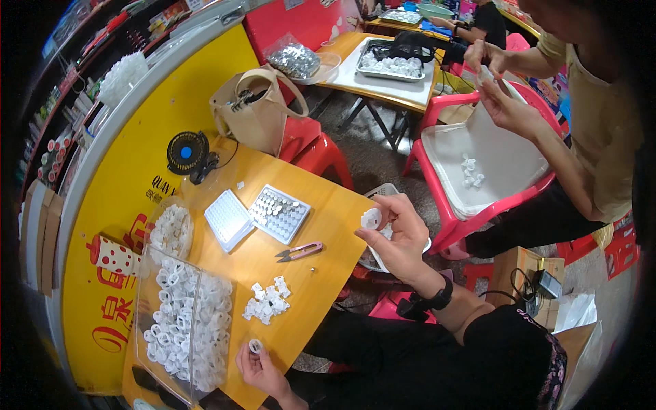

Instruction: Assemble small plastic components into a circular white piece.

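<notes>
My right hand (400,236), with a dark watch on its wrist, is raised past the table's right edge. Its thumb and fingers pinch a round white plastic piece (371,219) with a hole in it. At the table's front edge, my left hand (263,372) pinches a small white plastic ring (255,346). Near it, a clear box (196,321) is heaped with similar white pieces. A loose pile of small flat white parts (266,301) lies on the table (335,225). Pink-handled thread snips (301,251) rest behind that pile.
A white tray (280,214) holds small round metallic discs, beside stacked white trays (229,220). A black fan (188,154) and beige bag (253,113) stand behind. Under my right hand is a white basket (427,246). Another person handles a part by a pink chair (447,232).
</notes>
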### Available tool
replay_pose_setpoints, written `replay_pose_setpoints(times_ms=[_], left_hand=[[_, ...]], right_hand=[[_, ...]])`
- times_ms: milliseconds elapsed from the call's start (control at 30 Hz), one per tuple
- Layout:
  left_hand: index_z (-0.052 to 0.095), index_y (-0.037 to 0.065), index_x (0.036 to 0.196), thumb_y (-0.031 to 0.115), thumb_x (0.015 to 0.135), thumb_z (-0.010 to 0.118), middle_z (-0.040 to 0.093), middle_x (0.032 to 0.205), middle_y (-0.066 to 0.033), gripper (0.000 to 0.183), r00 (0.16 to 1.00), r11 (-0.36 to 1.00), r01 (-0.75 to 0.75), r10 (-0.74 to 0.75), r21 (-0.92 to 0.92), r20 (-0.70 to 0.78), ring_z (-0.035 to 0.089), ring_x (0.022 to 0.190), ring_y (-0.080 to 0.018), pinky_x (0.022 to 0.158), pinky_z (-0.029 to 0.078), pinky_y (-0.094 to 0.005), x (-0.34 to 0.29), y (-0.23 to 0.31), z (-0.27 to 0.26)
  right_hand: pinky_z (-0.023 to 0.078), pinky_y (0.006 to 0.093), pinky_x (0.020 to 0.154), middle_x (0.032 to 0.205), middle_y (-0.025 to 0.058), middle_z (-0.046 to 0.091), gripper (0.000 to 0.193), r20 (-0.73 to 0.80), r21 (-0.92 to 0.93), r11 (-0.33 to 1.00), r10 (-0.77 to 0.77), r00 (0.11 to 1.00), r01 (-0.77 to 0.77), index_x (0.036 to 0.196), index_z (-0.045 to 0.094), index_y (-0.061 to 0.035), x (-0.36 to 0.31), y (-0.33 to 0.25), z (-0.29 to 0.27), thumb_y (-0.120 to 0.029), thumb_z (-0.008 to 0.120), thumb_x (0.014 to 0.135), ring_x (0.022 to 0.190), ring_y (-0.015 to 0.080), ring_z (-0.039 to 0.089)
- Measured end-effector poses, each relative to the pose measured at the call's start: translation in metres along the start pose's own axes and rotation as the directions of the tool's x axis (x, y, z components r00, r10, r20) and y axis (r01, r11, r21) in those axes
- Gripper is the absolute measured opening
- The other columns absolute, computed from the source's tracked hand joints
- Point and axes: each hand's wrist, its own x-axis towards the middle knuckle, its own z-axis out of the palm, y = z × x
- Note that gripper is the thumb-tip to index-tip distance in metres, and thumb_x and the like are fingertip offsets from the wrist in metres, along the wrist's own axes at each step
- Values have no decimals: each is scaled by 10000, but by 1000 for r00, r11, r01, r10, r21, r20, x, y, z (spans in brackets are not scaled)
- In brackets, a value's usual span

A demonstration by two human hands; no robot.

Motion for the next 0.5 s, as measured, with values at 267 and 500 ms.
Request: replay_pose_setpoints(times_ms=[267,500], left_hand=[[548,-126,1102,-130,795,568,500,1097,-111,308,999,999,8,-7,32,-32,576,918,-175,794,484,-275,0,6,2],[535,118,1277,559,803,658,600,1123,-260,658,997,986,-47,36,157,75,605,980,-358,748,425,-655,4,-19,-7]], right_hand=[[451,265,589,911,114,591,440,-153,-232,947,-262,953,223,1037,598,17,15,-15,-19,-60,813,661,698,162,550],[466,286,575,913,136,586,432,-142,-423,842,-426,893,335,1011,587,7,21,-33,-27,-85,825,662,690,203,568]])
